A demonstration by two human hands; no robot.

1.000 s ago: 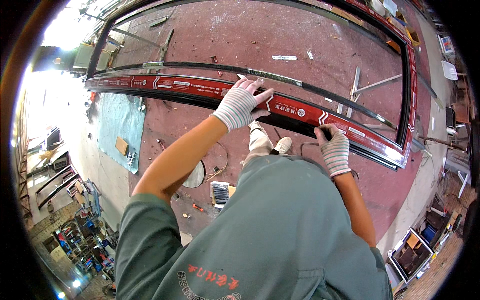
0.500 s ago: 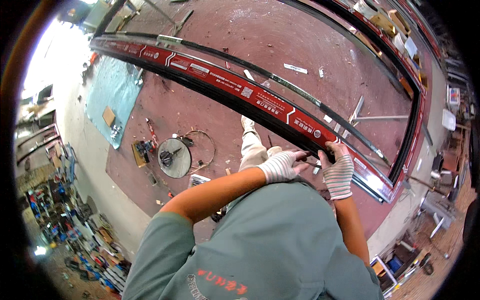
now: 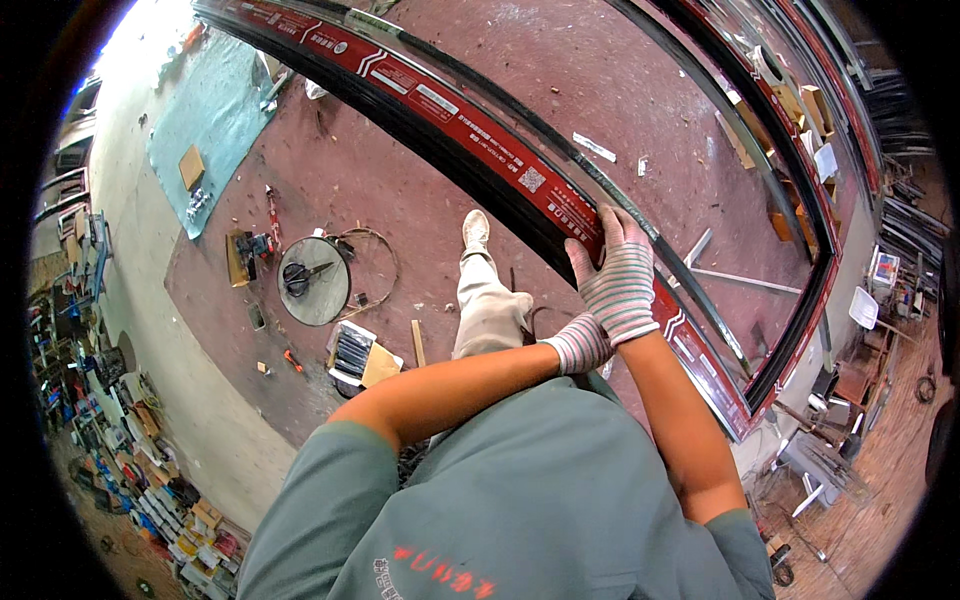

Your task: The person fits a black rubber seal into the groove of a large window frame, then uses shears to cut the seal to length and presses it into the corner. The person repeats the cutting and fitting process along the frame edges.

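1. Currently, a long black frame [image 3: 470, 175] faced with a red strip [image 3: 472, 130] runs from far left to near right, above the dark red floor [image 3: 420, 235].
2. The right hand [image 3: 618, 285], in a striped glove, lies across the strip, thumb spread from fingers; whether it clasps the frame, I cannot tell.
3. The left hand [image 3: 580, 347] crosses just beside the right wrist, its fingers hidden, so I cannot tell its state.
4. To the left, scissors [image 3: 297, 279] lie on a round disc [image 3: 325, 300].
5. Farther left, a cardboard piece [image 3: 192, 167] rests on a light-blue sheet [image 3: 215, 115].
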